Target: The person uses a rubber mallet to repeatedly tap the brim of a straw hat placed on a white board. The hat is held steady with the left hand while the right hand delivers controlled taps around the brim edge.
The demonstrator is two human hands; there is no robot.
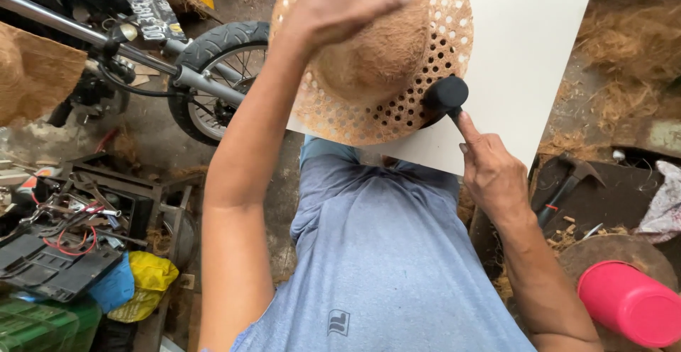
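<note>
Straw hat (369, 61) under spread L hand (333, 4); R hand (493, 175) grips black tool (445, 95).

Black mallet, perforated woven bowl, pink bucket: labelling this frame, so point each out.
black mallet (445, 95): head view, on its round head.
perforated woven bowl (425, 12): head view, on its holed rim.
pink bucket (628, 302): head view, on its side wall.

Your left hand (333, 1) hides part of the woven hat (376, 61); the top edge cuts off your fingertips and the brim.
</note>
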